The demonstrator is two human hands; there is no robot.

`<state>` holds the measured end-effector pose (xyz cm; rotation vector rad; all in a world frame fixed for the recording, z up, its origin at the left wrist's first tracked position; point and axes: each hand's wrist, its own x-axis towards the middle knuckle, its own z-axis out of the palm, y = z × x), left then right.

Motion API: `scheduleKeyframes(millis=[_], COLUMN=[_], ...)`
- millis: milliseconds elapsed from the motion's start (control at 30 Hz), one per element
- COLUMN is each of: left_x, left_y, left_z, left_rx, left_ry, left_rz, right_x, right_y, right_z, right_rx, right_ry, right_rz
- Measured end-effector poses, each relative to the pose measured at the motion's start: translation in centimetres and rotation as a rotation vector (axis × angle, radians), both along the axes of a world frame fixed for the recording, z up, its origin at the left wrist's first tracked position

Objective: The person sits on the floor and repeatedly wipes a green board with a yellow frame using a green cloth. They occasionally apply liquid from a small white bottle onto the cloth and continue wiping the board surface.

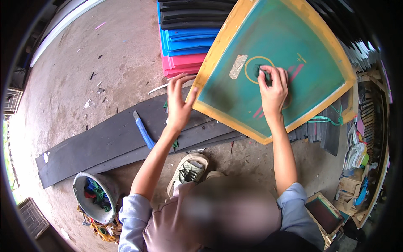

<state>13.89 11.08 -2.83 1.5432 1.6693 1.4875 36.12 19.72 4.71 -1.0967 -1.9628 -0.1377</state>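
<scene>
At left, 1 blue-handled knife (144,132) lies on long, flat black sheets (92,147). Your left hand (180,108) spreads at the far-right yellow-framed green mesh screen (310,90); your right hand (275,87) pinches a dark wad (257,72), perhaps cloth, against it.

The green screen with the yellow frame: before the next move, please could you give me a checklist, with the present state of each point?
1. Right hand pinches the small dark wad: ok.
2. The wad is at the thin yellow ring on the green screen with the yellow frame: ok.
3. Left hand is at the screen's left edge: ok. Whether it grips firmly: cannot tell.
4. Blue-handled knife is put away: not ok; it lies on the long black sheets, near the left forearm.
5. The screen's underside is properly supported: cannot tell; it is hidden.
</scene>
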Motion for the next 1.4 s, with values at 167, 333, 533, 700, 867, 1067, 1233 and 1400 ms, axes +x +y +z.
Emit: scheduleKeyframes(millis=[167,333,533,700,867,1067,1233,1400], left_x=[4.0,4.2,4.3,3.6,3.4,3.5,3.6,4.5], left_y=[2.7,3.7,3.9,4.0,3.8,3.9,4.1,5.6], left_z=[-1.0,-1.9,-2.7,-2.2,-1.7,-1.8,-1.8,-0.6], left_rx=[-0.060,-0.032,-0.044,-0.117,-0.148,-0.164,-0.146,0.023], left_ry=[0.163,0.124,0.020,-0.146,-0.163,-0.145,-0.170,0.116], left_rz=[0.010,-0.022,-0.026,-0.079,-0.070,-0.047,-0.060,0.044], right_x=[-1.3,-0.5,1.1,0.8,0.5,-0.3,-0.4,1.4], right_y=[1.6,1.5,3.4,3.7,3.3,3.3,2.8,2.9], right_z=[-1.6,-2.5,0.1,1.2,1.4,0.3,0.6,2.4], right_rx=[0.224,0.268,0.348,0.350,0.313,0.247,0.138,0.144], right_ry=[-0.153,-0.363,-0.618,-0.688,-0.775,-0.697,-0.613,-0.363], right_rz=[-0.008,0.020,0.133,0.187,0.234,0.232,0.192,0.018])
